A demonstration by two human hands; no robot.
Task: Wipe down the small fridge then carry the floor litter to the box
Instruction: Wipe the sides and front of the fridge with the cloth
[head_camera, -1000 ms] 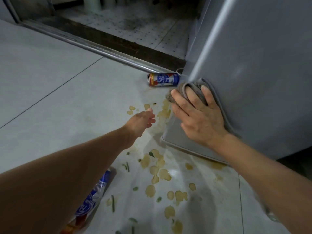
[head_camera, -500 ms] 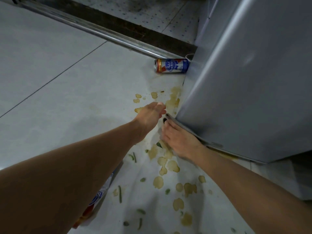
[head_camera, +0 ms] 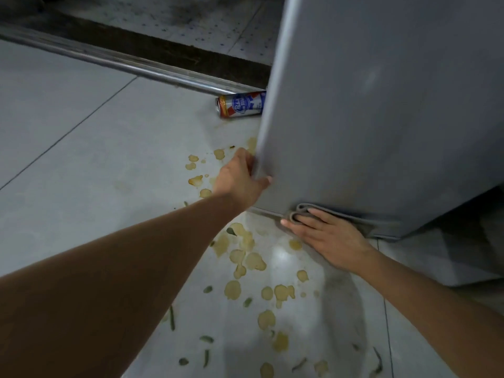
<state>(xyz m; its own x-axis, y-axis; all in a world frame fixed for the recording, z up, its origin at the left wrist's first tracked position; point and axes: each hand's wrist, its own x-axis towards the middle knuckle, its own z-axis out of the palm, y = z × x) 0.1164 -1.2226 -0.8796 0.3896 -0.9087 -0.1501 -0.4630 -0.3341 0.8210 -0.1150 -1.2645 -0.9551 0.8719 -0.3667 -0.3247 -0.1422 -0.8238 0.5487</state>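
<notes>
1. The small grey metal fridge [head_camera: 381,110] stands on the pale tiled floor [head_camera: 81,148], filling the upper right of the view.
2. The left hand [head_camera: 240,178] has its grip curled round the fridge's lower front corner edge, thumb on the near face.
3. The right hand [head_camera: 324,236] presses a folded grey cloth [head_camera: 301,212] against the fridge's bottom edge, fingers straight, its grip open.
4. A red, white and blue drinks can [head_camera: 241,104] lies on its side beside the fridge, near a metal door rail [head_camera: 114,61].
5. Yellow crisp pieces [head_camera: 251,261] and green scraps [head_camera: 206,357] litter the floor between the arms.
</notes>
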